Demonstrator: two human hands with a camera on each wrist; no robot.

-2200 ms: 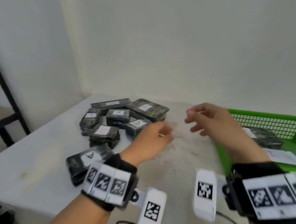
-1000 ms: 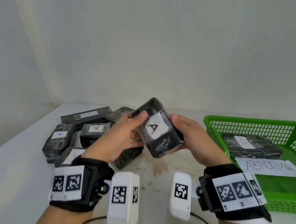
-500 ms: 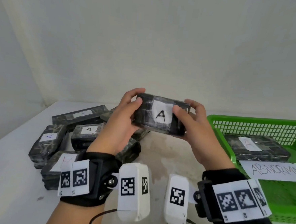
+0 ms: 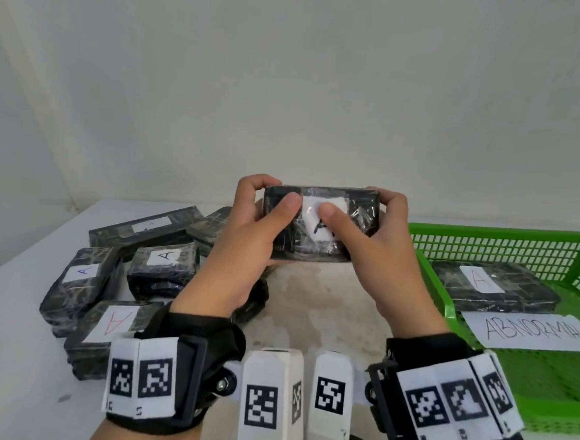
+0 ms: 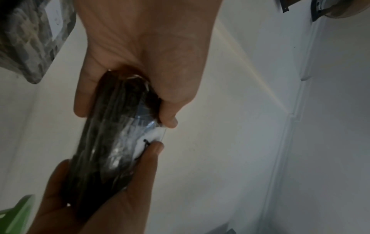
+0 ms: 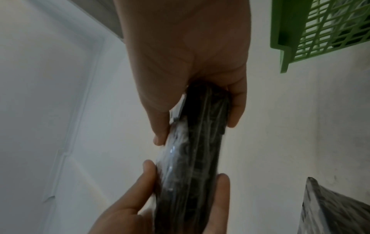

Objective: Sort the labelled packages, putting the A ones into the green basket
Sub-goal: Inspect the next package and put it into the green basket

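Both hands hold one dark plastic-wrapped package (image 4: 361, 212) level above the table, its white "A" label facing me. My left hand (image 4: 273, 191) grips its left end with the thumb on the front. Gripping the right end is my right hand (image 4: 355, 203), its thumb partly covering the label. In the wrist views the package (image 5: 112, 142) (image 6: 192, 158) shows edge-on between thumbs and fingers. To the right stands the green basket (image 4: 497, 234), which holds one package marked with a red A (image 4: 517, 290).
Several more wrapped packages with A labels (image 4: 165, 266) lie piled on the white table (image 4: 4, 354) at the left. A paper sheet reading ABNORMAL (image 4: 531, 331) lies in the basket. White walls close the back and left.
The package went from tilted to level and rose a little. Both thumbs slid inward onto the front, the right one now covering part of the A.
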